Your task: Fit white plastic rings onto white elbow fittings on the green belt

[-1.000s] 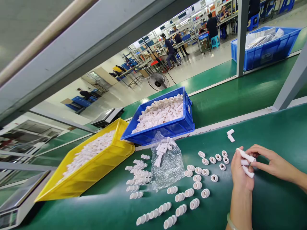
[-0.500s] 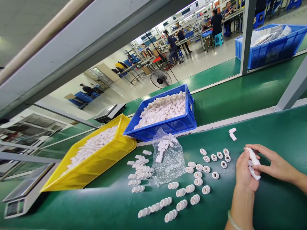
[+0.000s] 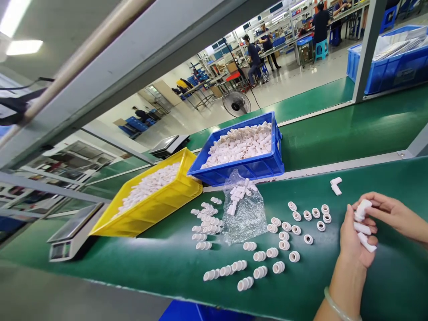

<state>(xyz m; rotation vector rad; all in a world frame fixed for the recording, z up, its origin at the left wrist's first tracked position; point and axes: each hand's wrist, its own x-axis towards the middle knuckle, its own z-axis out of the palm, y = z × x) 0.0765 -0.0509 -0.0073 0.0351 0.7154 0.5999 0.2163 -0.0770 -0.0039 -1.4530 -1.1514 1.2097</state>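
Observation:
My left hand (image 3: 351,245), with a pale green bangle (image 3: 334,305) at its wrist, is closed around white plastic pipe fittings (image 3: 367,243) that lie across its palm and stick out past the fingers. Above them, the fingertips of my right hand (image 3: 391,213) pinch a white ribbed fitting (image 3: 361,210), which also touches the left fingers. An elbow-shaped white piece (image 3: 336,186) lies on the green table just beyond both hands. Left of the hands, several short white fittings (image 3: 308,239) stand or lie scattered, some lined up in rows.
A clear plastic bag (image 3: 245,223) with white fittings lies mid-table. Behind it are a blue crate (image 3: 240,171) and a yellow bin (image 3: 167,203), both full of white pieces. A weighing scale (image 3: 75,229) sits at left. A metal post (image 3: 369,53) rises at right.
My right fingers have turned the upper fitting and raised it slightly; more of the pieces in my left palm now show. The whole view has shifted, bringing the table's front edge into sight.

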